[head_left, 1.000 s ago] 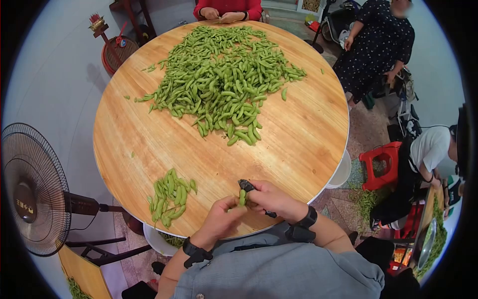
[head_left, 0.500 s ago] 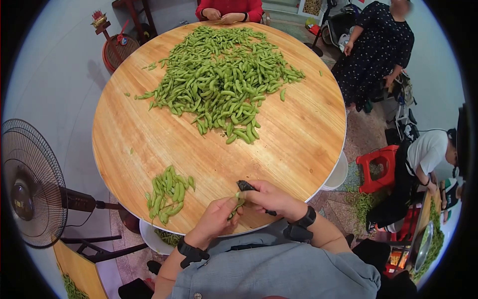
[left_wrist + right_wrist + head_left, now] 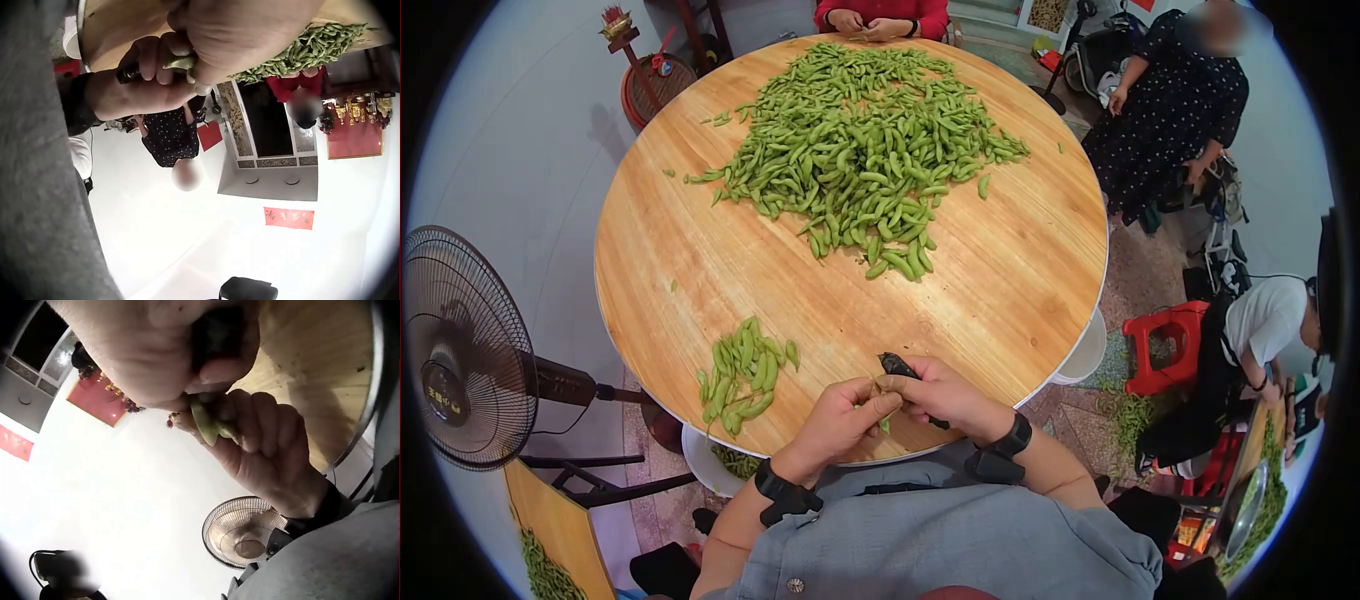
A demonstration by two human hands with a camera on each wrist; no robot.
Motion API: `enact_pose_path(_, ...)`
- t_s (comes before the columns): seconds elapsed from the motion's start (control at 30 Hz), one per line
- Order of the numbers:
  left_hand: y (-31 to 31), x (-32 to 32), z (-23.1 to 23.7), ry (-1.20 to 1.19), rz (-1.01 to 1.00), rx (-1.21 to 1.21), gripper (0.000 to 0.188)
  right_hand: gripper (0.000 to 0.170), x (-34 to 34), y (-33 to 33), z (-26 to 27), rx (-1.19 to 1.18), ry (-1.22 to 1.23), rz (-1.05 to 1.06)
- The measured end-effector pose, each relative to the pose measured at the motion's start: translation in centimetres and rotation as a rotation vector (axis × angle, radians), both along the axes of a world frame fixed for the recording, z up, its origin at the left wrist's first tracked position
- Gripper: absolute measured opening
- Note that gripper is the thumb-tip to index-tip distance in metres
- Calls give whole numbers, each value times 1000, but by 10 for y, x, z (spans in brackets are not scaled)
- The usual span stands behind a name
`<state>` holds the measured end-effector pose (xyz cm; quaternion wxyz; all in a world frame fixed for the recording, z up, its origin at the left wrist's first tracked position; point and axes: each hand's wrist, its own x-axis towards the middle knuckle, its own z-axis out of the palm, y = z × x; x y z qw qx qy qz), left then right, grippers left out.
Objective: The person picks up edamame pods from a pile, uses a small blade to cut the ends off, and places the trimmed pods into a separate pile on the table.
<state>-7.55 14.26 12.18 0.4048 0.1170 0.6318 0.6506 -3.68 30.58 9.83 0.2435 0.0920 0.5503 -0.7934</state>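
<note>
Over the near edge of the round wooden table (image 3: 960,320), my left hand (image 3: 840,420) pinches a green soybean pod (image 3: 203,422) between thumb and fingers. Its walls look parted in the right wrist view. Against it meets my right hand (image 3: 950,392), thumb and fingertips at the pod. A short black bar-like object (image 3: 898,367) is gripped in the right palm, both ends sticking out; its kind does not show. Most of the pod is hidden by the fingers in the head view. Left of my hands lies a small pile of pods (image 3: 745,372).
A large heap of pods (image 3: 860,160) covers the table's far half, where a person in red (image 3: 880,12) sits. White buckets stand below the rim, one left (image 3: 700,462), one right (image 3: 1088,350). A fan (image 3: 465,350) stands at left; a red stool (image 3: 1165,345) at right.
The pod, upright and plain between the hands at first, has turned and is now mostly covered by fingers. My left thumb has closed in on the right fingertips. The head view has shifted slightly.
</note>
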Motion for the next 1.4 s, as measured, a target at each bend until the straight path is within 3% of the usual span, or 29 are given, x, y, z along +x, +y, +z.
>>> enact_pose_path(0.1, -3, 0, -17, 20, -17, -23, 21, 17, 1, 2, 1, 58, 12, -14)
enact_pose_path(0.17, -7, -4, -33, 288, -63, -108, 22, 17, 1, 5, 1, 259, 214, 36)
enact_pose_path(0.2, -6, -3, -29, 288, -60, -108, 22, 17, 1, 6, 1, 259, 214, 38)
enact_pose_path(0.27, -2, 1, -20, 207, -74, 43, 19, 19, 2, 7, -1, 170, 170, 53)
enact_pose_path(0.5, 1, 7, -31, 112, -11, 162, 12, 19, 7, -5, -6, 22, -7, -92)
enact_pose_path(0.57, 1, 10, -38, 121, 62, 206, 13, 18, 8, -8, -6, -121, -83, -148)
enact_pose_path(0.77, 7, 15, -30, 3, 266, 185, 17, 16, 8, -14, -2, -183, -26, -205)
enact_pose_path(0.9, 6, 15, -35, 180, 279, 164, 18, 16, 4, -17, 0, -142, -34, -201)
enact_pose_path(0.97, 3, 13, -25, -63, 275, 123, 18, 20, 0, -16, 4, 77, 45, -220)
enact_pose_path(1.0, 1, 9, -24, -68, 272, 119, 18, 20, -2, -14, 7, 75, 39, -223)
enact_pose_path(1.07, -3, 3, -26, -431, 331, 345, 18, 20, -5, -9, 13, 326, 141, -332)
enact_pose_path(1.1, -3, 4, -26, -459, 331, 330, 18, 20, -6, -8, 12, 322, 110, -336)
enact_pose_path(1.17, -2, 7, -25, -510, 307, 329, 20, 16, -7, -7, 7, 310, 300, -384)
enact_pose_path(1.23, -3, 9, -25, -559, 280, 394, 21, 15, -4, -8, 4, 286, 279, -394)
enact_pose_path(1.33, -4, 10, -26, -438, 240, 348, 18, 14, -4, -6, 10, 267, 196, -328)
enact_pose_path(1.4, -4, 10, -29, -189, 241, 272, 16, 14, -2, -2, 12, 271, 110, -254)
